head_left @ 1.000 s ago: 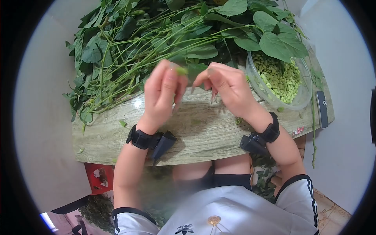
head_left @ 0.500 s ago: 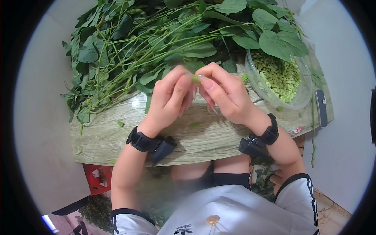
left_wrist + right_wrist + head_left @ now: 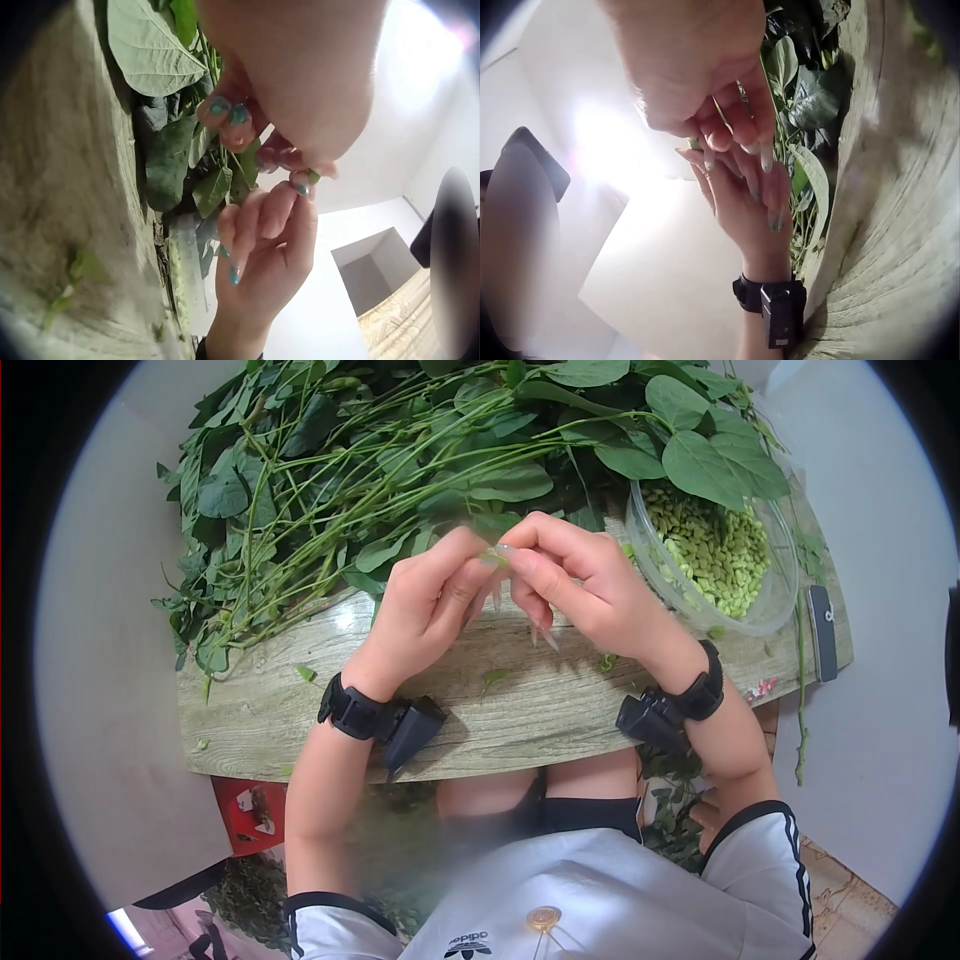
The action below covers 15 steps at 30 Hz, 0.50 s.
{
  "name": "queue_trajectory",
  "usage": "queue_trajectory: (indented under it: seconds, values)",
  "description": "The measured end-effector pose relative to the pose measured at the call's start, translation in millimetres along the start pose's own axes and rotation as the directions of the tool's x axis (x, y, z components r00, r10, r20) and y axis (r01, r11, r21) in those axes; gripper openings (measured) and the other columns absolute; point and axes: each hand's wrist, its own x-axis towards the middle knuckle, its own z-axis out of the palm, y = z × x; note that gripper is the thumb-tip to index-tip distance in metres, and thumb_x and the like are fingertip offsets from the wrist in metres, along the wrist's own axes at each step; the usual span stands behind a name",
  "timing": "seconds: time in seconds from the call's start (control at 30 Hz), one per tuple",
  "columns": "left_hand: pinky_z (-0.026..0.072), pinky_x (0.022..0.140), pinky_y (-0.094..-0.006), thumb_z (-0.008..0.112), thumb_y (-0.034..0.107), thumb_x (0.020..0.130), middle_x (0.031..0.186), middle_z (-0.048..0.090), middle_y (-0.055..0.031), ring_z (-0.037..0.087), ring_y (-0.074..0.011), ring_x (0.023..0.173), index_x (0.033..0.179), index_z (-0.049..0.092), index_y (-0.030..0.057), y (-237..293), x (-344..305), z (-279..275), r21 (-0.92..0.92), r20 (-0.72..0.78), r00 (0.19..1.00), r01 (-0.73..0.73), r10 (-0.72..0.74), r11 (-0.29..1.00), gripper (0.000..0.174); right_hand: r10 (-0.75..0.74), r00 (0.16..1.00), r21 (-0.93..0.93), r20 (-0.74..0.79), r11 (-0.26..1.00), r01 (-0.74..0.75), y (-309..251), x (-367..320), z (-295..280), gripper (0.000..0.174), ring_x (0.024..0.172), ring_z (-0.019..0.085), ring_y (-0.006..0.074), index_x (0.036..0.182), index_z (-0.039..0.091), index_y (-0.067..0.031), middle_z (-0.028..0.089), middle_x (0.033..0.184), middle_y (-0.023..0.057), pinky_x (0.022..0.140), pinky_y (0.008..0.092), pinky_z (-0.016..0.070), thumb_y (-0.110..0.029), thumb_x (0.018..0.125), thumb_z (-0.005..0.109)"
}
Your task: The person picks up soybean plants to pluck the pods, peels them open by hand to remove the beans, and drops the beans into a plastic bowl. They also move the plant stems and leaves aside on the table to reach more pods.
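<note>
Together, your left hand [image 3: 425,610] and right hand [image 3: 585,590] pinch one small green pod [image 3: 497,558], leafy stalks [image 3: 400,460] just beyond the grip, a bowl [image 3: 772,622] of beans to its right.

**Pinched green bit mostly out of sight**

The green bit [image 3: 497,557] sits pinched between the fingertips of the left hand [image 3: 430,610] and the right hand [image 3: 585,595]. They cover nearly all of it, so what it is cannot be told. The pile of leafy stems [image 3: 400,450] runs off the top of the head view, and its leaves hide the upper rim of the bowl [image 3: 690,605]. The dark flat thing [image 3: 823,632] at the right is too small to make out. A blurred patch [image 3: 430,850] covers the lower middle. In the left wrist view the table [image 3: 52,225] is blurred at the left.
</note>
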Motion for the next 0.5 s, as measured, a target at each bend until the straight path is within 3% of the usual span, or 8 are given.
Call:
queue_trajectory:
  seconds: [0.07, 0.1, 0.13, 0.17, 0.23, 0.27, 0.5]
  values:
    - [0.0350, 0.045, -0.0217, 0.045, 0.022, 0.106, 0.066, 0.054, 0.0012, 0.045, -0.0061, 0.047, 0.092, 0.056, 0.0032, -1.8, 1.7, 0.3, 0.024, -0.003, 0.999, -0.043, 0.043, 0.999, 0.025, 0.011, 1.000, -0.004, -0.002, 1.000, -0.011, 3.0, 2.3, -2.6, 0.012, 0.056, 0.060, 0.0113, 0.102, 0.059, -0.0029, 0.060, 0.066, 0.0035, 0.052, 0.0271, 0.0456, -0.013, 0.099, 0.055]
    - [0.0350, 0.045, -0.0217, 0.045, 0.022, 0.106, 0.066, 0.054, 0.0012, 0.045, -0.0061, 0.047, 0.092, 0.056, 0.0032, 0.2, 1.4, -0.5, 0.025, -0.003, 0.999, -0.042, 0.042, 0.999, 0.025, -0.251, 0.966, -0.362, -0.057, 0.907, 0.214, 8.4, 5.2, -4.7, 0.010, 0.057, 0.062, 0.0149, 0.101, 0.059, -0.0038, 0.062, 0.067, 0.0045, 0.052, 0.0287, 0.0469, -0.013, 0.096, 0.058]
    - [0.0357, 0.044, -0.0216, 0.044, 0.023, 0.106, 0.068, 0.054, 0.0007, 0.046, -0.0067, 0.048, 0.094, 0.055, 0.0034, 4.1, 1.1, -2.0, -0.159, 0.065, 0.987, 0.154, -0.145, 0.975, 0.025, -0.498, 0.867, -0.673, -0.012, 0.645, 0.361, 12.7, 7.6, -5.7, 0.010, 0.058, 0.064, 0.0186, 0.100, 0.059, -0.0048, 0.064, 0.069, 0.0054, 0.053, 0.0303, 0.0481, -0.013, 0.094, 0.061]
    - [0.0365, 0.043, -0.0216, 0.044, 0.024, 0.106, 0.070, 0.054, 0.0001, 0.047, -0.0073, 0.050, 0.096, 0.054, 0.0036, 6.5, 0.7, -2.6, -0.320, 0.165, 0.936, 0.348, -0.310, 0.881, 0.025, -0.499, 0.867, -0.671, -0.012, 0.647, 0.363, 15.2, 8.7, -5.9, 0.010, 0.058, 0.064, 0.0186, 0.100, 0.059, -0.0048, 0.064, 0.069, 0.0054, 0.053, 0.0303, 0.0481, -0.013, 0.094, 0.061]
    - [0.0366, 0.042, -0.0213, 0.042, 0.026, 0.106, 0.071, 0.053, -0.0003, 0.047, -0.0075, 0.050, 0.099, 0.053, 0.0040, 5.6, 0.6, -0.6, -0.388, 0.195, 0.914, 0.406, -0.357, 0.828, 0.026, -0.585, 0.811, -0.782, 0.024, 0.495, 0.379, 18.1, 9.3, -7.0, 0.011, 0.062, 0.065, 0.0234, 0.097, 0.060, -0.0071, 0.065, 0.072, 0.0058, 0.054, 0.0334, 0.0495, -0.013, 0.090, 0.066]
    - [0.0367, 0.041, -0.0211, 0.041, 0.028, 0.106, 0.072, 0.052, -0.0007, 0.047, -0.0077, 0.050, 0.101, 0.052, 0.0044, 4.6, 1.0, 1.0, -0.452, 0.230, 0.888, 0.460, -0.398, 0.765, 0.027, -0.584, 0.811, -0.783, 0.021, 0.495, 0.377, 18.0, 8.6, -7.3, 0.011, 0.062, 0.065, 0.0234, 0.097, 0.060, -0.0071, 0.065, 0.072, 0.0058, 0.054, 0.0334, 0.0495, -0.013, 0.090, 0.066]
    - [0.0357, 0.038, -0.0226, 0.037, 0.024, 0.102, 0.072, 0.049, -0.0015, 0.046, -0.0089, 0.049, 0.102, 0.048, 0.0052, 6.9, 2.4, 3.1, -0.421, 0.271, 0.844, 0.537, -0.463, 0.731, 0.022, -0.496, 0.867, -0.808, 0.047, 0.491, 0.325, 21.4, 8.1, -4.1, 0.011, 0.065, 0.066, 0.0212, 0.093, 0.056, -0.0077, 0.063, 0.070, 0.0042, 0.054, 0.0339, 0.0490, -0.013, 0.089, 0.065]
